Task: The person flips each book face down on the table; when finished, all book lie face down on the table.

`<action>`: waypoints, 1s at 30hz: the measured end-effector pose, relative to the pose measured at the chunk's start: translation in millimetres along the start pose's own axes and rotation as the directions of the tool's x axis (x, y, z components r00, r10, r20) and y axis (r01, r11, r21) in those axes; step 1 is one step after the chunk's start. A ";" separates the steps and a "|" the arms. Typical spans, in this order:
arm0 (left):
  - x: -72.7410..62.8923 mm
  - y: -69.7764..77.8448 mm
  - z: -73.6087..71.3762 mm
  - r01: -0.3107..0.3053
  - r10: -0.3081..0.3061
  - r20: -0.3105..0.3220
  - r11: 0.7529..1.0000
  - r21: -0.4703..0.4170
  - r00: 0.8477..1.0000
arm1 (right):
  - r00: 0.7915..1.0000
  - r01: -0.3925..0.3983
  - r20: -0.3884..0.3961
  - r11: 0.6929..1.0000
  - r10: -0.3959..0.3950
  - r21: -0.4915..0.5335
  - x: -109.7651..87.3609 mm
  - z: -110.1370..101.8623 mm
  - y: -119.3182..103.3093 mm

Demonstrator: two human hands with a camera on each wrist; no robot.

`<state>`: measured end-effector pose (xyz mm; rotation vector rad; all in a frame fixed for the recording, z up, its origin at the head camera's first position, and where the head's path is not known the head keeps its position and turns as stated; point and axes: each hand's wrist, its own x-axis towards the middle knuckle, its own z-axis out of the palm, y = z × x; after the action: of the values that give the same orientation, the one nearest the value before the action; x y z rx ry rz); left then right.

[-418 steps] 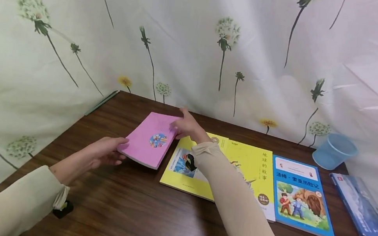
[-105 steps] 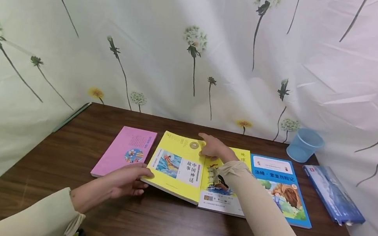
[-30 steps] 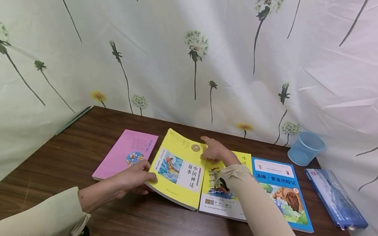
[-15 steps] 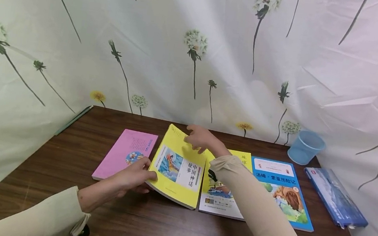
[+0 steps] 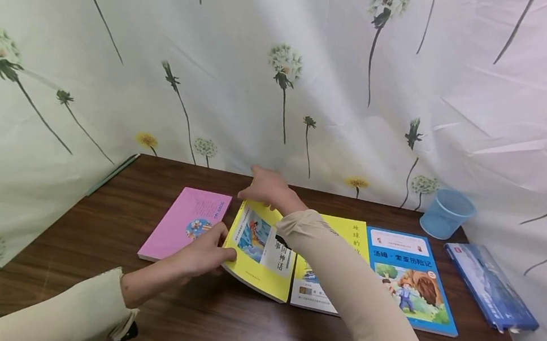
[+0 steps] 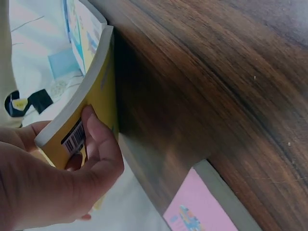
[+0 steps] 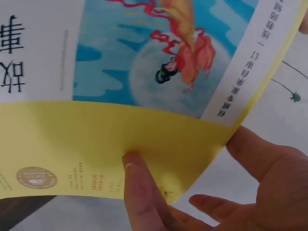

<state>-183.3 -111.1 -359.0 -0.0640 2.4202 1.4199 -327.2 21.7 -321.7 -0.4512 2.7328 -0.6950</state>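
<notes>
A yellow paperback book (image 5: 253, 270) with a flying figure on its cover has its left side raised and bent. My left hand (image 5: 202, 253) grips its lower left corner, thumb on the cover. In the left wrist view the fingers of that left hand (image 6: 62, 187) lie against the back cover, near a barcode. My right hand (image 5: 271, 190) is at the upper left corner. The right wrist view shows this right hand (image 7: 269, 187) with one finger on the cover and another at the edge, pinching it. A pink book (image 5: 168, 231) lies flat just left.
To the right lie another yellow book (image 5: 314, 298), partly under my right sleeve, a blue storybook (image 5: 409, 272) and a flat blue package (image 5: 490, 285) near the table edge. A blue cup (image 5: 446, 214) stands behind them. A green pencil (image 5: 111, 174) lies along the left edge.
My right hand has moved left from the yellow book's upper right corner to its upper left. The book's left side stands higher. Much earlier both hands were on the pink book.
</notes>
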 end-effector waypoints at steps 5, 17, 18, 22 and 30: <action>-1.5 3.1 2.4 -0.018 0.018 -0.012 0.999 0.034 1.000 | 0.998 0.003 -0.056 0.998 -0.007 -0.068 1.3 1.8 -9.4; -7.8 13.0 3.2 -0.012 0.021 0.092 0.995 -0.100 0.996 | 0.999 -0.024 -0.037 0.998 0.026 0.050 -1.5 -10.3 -14.2; -8.2 13.9 3.3 -0.006 0.020 0.114 0.992 -0.129 0.993 | 0.999 -0.026 -0.039 0.997 0.029 0.068 -2.7 -12.7 -14.1; -6.6 14.5 1.5 0.024 0.017 0.187 0.976 -0.216 0.982 | 0.997 -0.037 -0.058 0.993 0.044 0.115 -5.6 -24.6 -13.8; 2.7 1.4 -5.1 0.048 0.023 0.266 0.966 -0.256 0.964 | 0.996 -0.040 -0.072 0.978 0.055 0.203 -9.0 -47.3 -4.1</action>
<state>-187.5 -114.4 -356.3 0.0483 2.0048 1.6191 -334.4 41.1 -278.0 -0.3175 2.6963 -0.9838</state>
